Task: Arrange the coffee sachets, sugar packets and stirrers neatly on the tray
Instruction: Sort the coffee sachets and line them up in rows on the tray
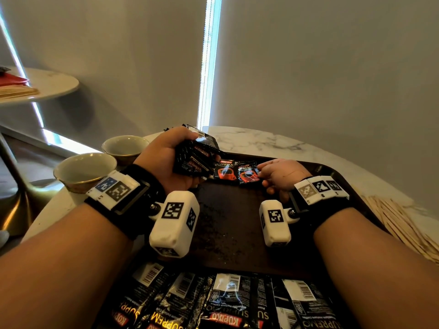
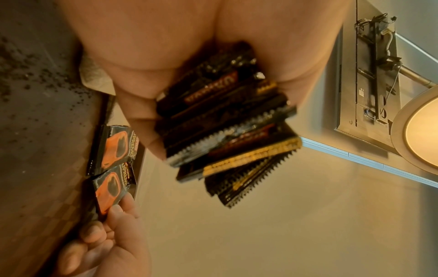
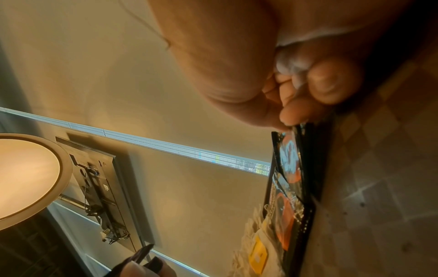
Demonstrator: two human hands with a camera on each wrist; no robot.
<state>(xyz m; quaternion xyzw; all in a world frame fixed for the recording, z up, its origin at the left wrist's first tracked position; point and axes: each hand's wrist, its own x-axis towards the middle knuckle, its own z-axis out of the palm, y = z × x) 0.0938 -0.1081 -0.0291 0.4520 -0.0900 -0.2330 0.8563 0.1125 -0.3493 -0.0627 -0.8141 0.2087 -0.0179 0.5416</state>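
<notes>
Just beyond the fingertips of the right hand [image 1: 281, 175], at the far edge of the tray [image 1: 337, 173], two coffee sachets lie face up side by side; the left one [image 1: 224, 169] sits flat, and the right one [image 1: 248, 172] slightly overlaps it, which reads as the start of a row being laid along that edge. The right fingers [image 3: 292, 114] are nearly closed, thumb and forefinger pinching the near corner of the right sachet, probably to nudge it square with its neighbour; the other fingers curl loosely into the palm. Just to the left of that pinch, the left hand [image 1: 164, 160] hovers above the tray, its fingers [image 2: 142, 120] wrapped firmly round a thick stack of sachets [image 1: 196, 155], thumb on one side and fingers on the other; my guess is it serves as the supply from which the right hand draws one at a time. Nearer the person than both hands, long coffee sticks [image 1: 228, 302] lie in a loose row across the tray's near edge; off to the right of the right wrist, wooden stirrers [image 1: 403, 222] lie scattered on the marble worktop [image 1: 261, 138], not yet on the tray. Left of the left wrist, two cups [image 1: 85, 170] stand on the worktop.
</notes>
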